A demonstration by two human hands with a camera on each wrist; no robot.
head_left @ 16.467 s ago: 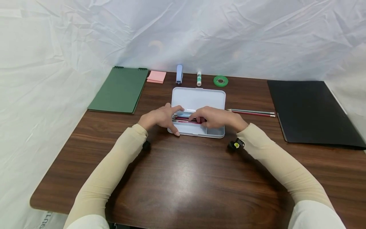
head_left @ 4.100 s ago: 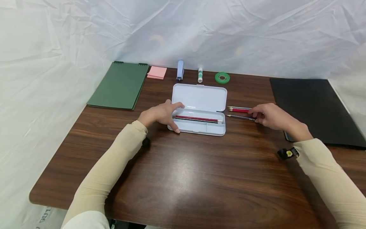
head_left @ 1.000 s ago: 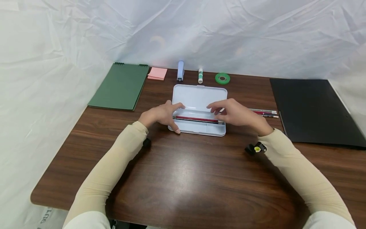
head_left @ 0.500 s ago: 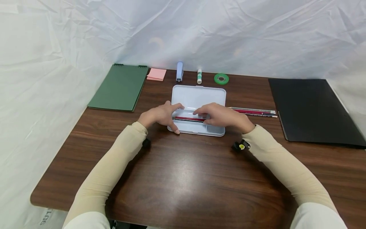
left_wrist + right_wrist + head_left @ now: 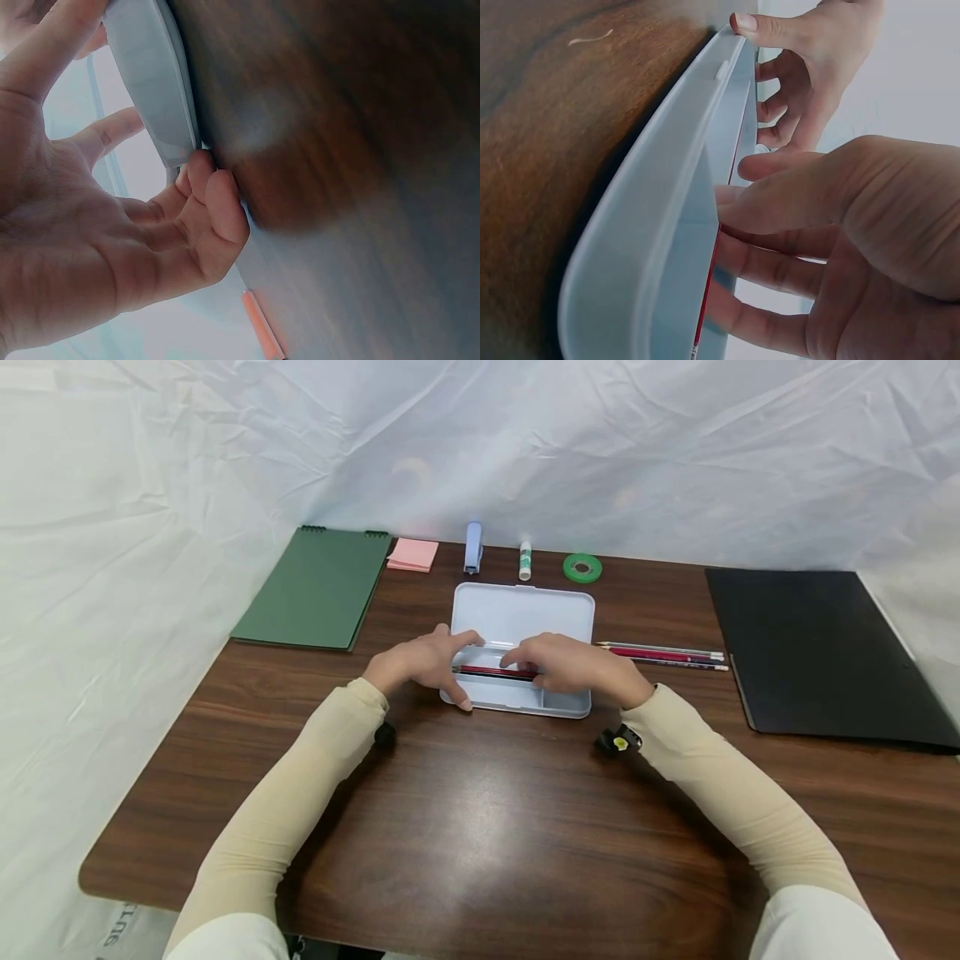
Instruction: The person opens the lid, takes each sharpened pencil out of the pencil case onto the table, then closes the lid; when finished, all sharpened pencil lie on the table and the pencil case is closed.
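At table centre lies an open pale-blue pencil case, lid folded back toward the wall, long axis left to right. Left hand grips its left end, thumb on the near corner, fingers curled round the end. Right hand reaches into the tray, fingers on the red and black pencils, which lie lengthwise along the case; whether it pinches one cannot be told. Three loose pencils lie just right of the case, tips pointing toward it.
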